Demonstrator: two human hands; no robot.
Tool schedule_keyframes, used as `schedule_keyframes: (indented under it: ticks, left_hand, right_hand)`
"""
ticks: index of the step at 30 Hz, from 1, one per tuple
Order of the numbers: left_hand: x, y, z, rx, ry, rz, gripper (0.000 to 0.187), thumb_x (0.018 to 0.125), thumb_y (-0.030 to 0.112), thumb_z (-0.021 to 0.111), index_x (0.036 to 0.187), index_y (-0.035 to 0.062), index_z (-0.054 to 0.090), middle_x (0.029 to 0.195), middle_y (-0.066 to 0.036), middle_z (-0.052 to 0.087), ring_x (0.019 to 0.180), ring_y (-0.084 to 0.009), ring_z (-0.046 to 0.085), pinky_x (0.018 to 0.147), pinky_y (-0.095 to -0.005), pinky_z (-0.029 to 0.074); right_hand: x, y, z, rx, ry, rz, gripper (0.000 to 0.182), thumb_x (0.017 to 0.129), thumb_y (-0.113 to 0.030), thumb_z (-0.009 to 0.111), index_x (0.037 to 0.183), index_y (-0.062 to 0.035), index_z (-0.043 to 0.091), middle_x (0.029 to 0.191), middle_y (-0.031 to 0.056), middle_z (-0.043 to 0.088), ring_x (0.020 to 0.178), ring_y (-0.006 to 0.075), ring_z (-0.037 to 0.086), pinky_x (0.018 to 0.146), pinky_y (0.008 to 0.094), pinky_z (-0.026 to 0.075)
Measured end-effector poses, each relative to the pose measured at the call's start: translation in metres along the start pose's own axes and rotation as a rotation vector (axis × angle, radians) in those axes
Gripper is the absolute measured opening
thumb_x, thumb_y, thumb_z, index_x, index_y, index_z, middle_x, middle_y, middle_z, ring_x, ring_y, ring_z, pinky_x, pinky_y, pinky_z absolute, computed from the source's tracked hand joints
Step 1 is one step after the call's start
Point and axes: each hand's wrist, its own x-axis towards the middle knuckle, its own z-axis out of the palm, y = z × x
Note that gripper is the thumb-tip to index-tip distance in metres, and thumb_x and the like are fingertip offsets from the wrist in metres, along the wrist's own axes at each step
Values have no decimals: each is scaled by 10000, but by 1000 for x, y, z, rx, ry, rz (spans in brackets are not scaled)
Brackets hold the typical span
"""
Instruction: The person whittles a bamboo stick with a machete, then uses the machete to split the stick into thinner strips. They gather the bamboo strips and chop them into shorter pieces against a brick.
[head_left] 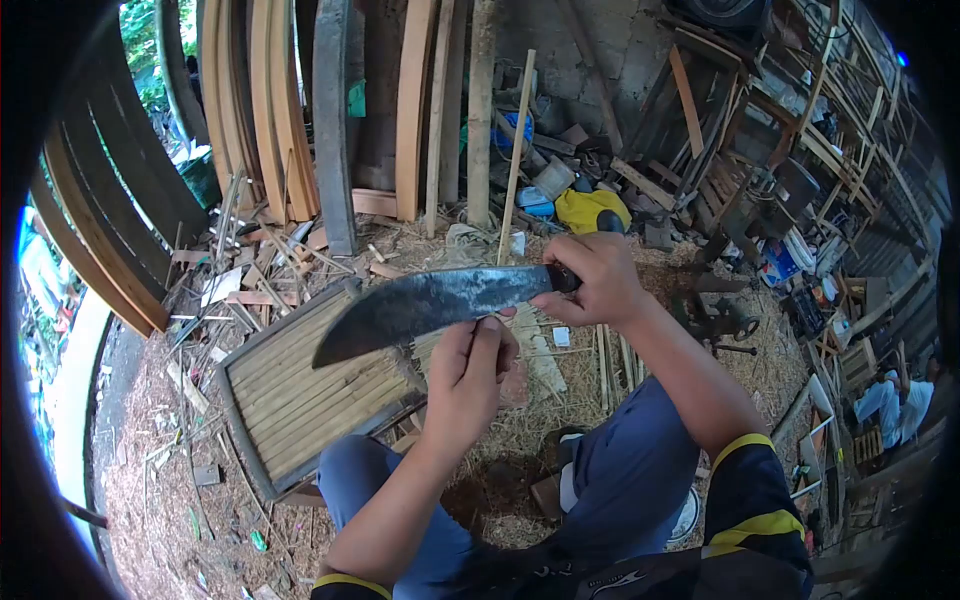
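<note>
The right hand [602, 275] grips a broad knife [430, 303], its blade running crosswise leftward past the left hand [466, 378], whose fingers pinch together, around what I cannot tell.

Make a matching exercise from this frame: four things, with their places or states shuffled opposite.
1. Broad, dark metal knife
2. Crumpled yellow sheet
3. Slatted tan panel with dark frame
4. Tall light-brown planks

A. Standing upright at the back
B. Beside the left knee
C. Gripped by the right hand
D. Lying among clutter beyond the hands

Pairs: 1-C, 2-D, 3-B, 4-A
</note>
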Motion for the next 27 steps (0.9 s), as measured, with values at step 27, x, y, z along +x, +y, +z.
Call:
schedule_keyframes:
  ticks: [27]
  left_hand:
    - [18,-30,7,209,66,213,127,1079,76,505,1168,12,569,765,-15,573,699,-67,512,616,-252,421]
  right_hand:
    - [-12,7,-8,-108,-46,38,519,836,-583,754,789,-84,619,623,74,597,557,288,635,511,395,477]
